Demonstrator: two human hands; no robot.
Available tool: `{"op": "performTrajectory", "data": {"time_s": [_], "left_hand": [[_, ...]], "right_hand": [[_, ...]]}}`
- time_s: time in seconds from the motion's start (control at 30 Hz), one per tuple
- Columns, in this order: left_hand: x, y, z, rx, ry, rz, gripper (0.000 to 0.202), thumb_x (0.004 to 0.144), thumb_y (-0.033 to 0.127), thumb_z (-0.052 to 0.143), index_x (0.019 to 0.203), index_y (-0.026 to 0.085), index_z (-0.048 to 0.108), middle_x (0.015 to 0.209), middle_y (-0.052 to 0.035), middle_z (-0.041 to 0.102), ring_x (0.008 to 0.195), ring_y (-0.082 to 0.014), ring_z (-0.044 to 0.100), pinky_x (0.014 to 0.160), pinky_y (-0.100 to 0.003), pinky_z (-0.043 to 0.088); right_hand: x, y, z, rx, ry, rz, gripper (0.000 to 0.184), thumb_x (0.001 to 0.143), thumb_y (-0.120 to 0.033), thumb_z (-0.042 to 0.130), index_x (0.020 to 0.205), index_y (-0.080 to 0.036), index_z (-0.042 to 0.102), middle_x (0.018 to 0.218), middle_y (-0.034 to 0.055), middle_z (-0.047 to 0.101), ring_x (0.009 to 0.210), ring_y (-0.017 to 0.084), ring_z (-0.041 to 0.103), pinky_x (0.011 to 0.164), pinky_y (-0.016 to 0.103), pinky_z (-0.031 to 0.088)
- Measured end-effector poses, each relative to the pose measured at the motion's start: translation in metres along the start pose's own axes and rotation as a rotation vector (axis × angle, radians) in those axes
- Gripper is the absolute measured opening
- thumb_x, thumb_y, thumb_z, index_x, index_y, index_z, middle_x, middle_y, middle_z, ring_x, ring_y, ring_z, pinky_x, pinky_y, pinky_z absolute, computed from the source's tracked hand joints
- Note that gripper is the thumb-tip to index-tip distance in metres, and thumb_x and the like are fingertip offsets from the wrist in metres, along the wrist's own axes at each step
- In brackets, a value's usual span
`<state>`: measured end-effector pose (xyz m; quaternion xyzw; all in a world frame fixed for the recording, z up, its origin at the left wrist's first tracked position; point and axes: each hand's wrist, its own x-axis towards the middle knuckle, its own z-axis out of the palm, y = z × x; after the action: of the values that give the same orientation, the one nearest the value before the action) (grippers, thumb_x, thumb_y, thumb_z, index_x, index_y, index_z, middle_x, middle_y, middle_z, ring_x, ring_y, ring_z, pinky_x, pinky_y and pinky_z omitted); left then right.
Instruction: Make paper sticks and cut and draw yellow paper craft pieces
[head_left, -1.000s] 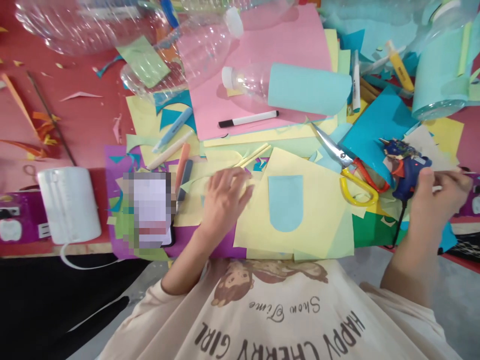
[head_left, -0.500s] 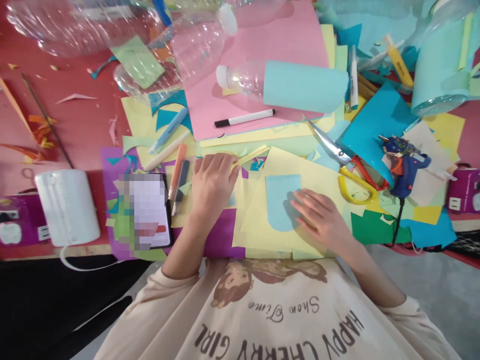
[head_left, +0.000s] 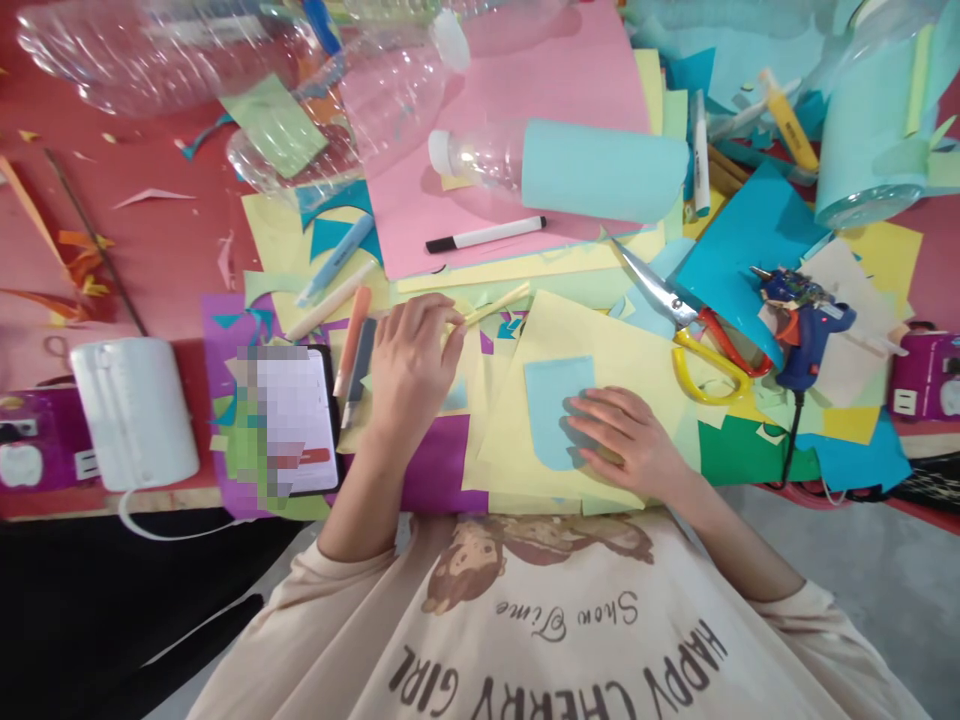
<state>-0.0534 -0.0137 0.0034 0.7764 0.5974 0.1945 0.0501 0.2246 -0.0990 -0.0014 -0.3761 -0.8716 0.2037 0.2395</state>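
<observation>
A small light-blue paper piece with a rounded lower end [head_left: 546, 412] lies on a pale yellow sheet [head_left: 517, 470] near the table's front edge. My right hand [head_left: 626, 440] rests flat over both, fingers stretched out and covering the blue piece's right edge. To the left, my left hand [head_left: 412, 365] is bent, its thumb and forefinger closed at the end of a narrow yellow paper strip [head_left: 504, 300]. The exact pinch is partly hidden by the fingers. Just beyond the yellow sheet lie small blue scraps [head_left: 511, 328].
Scissors [head_left: 679, 310] lie open at the right, beside a blue glue gun [head_left: 814, 340]. A bottle wrapped in light-blue paper [head_left: 604, 170] and a black-capped marker [head_left: 487, 235] lie on pink paper. A phone [head_left: 300, 420] and several markers are left of my left hand.
My right hand has slid slightly left and toward me, and the blue piece and yellow sheet have shifted and turned a little. My left hand has moved slightly left, its fingers more bent.
</observation>
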Motion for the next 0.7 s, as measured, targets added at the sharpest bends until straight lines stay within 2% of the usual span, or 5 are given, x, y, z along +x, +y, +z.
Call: {"op": "performTrajectory", "data": {"time_s": [0.13,0.23,0.33,0.5,0.7], "left_hand": [[-0.004,0.013,-0.014,-0.049,0.070,0.078,0.010,0.094,0.023,0.048,0.090,0.022,0.057,0.085,-0.0022,0.070,0.081,-0.0186,0.064,0.076,-0.033,0.046],[-0.009,0.029,-0.018,-0.109,-0.003,0.256,0.007,0.093,0.022,0.052,0.088,0.021,0.057,0.081,-0.0008,0.070,0.076,-0.0165,0.063,0.073,-0.030,0.046],[-0.015,0.044,-0.013,-0.184,-0.033,0.374,0.008,0.091,0.015,0.054,0.084,0.020,0.056,0.077,0.0011,0.071,0.070,-0.0145,0.062,0.070,-0.028,0.046],[-0.022,0.050,-0.003,-0.224,-0.072,0.387,0.008,0.090,0.014,0.054,0.084,0.019,0.056,0.077,0.0003,0.071,0.071,-0.0140,0.063,0.071,-0.027,0.047],[-0.024,0.042,0.003,-0.202,-0.053,0.287,0.007,0.091,0.020,0.055,0.085,0.020,0.056,0.075,-0.0005,0.070,0.070,-0.0150,0.063,0.068,-0.026,0.047]], "right_hand": [[0.004,0.001,-0.011,0.103,0.182,0.104,0.040,0.087,-0.012,0.056,0.125,-0.023,0.056,0.110,0.0113,0.069,0.106,0.023,0.065,0.084,0.040,0.057],[0.011,0.004,-0.019,0.057,0.287,0.207,0.041,0.087,-0.013,0.057,0.126,-0.026,0.055,0.104,0.0094,0.071,0.096,0.022,0.068,0.078,0.039,0.058],[0.019,0.008,-0.021,0.021,0.301,0.230,0.037,0.088,-0.017,0.059,0.123,-0.027,0.055,0.099,0.0072,0.072,0.090,0.021,0.068,0.075,0.037,0.058],[0.025,0.016,-0.014,0.045,0.278,0.214,0.018,0.088,-0.014,0.059,0.101,-0.026,0.063,0.085,0.0026,0.071,0.078,0.018,0.066,0.070,0.033,0.055],[0.030,0.025,-0.009,0.018,0.264,0.213,0.014,0.088,-0.013,0.061,0.094,-0.025,0.064,0.081,0.0025,0.065,0.077,0.017,0.063,0.069,0.033,0.055]]}}
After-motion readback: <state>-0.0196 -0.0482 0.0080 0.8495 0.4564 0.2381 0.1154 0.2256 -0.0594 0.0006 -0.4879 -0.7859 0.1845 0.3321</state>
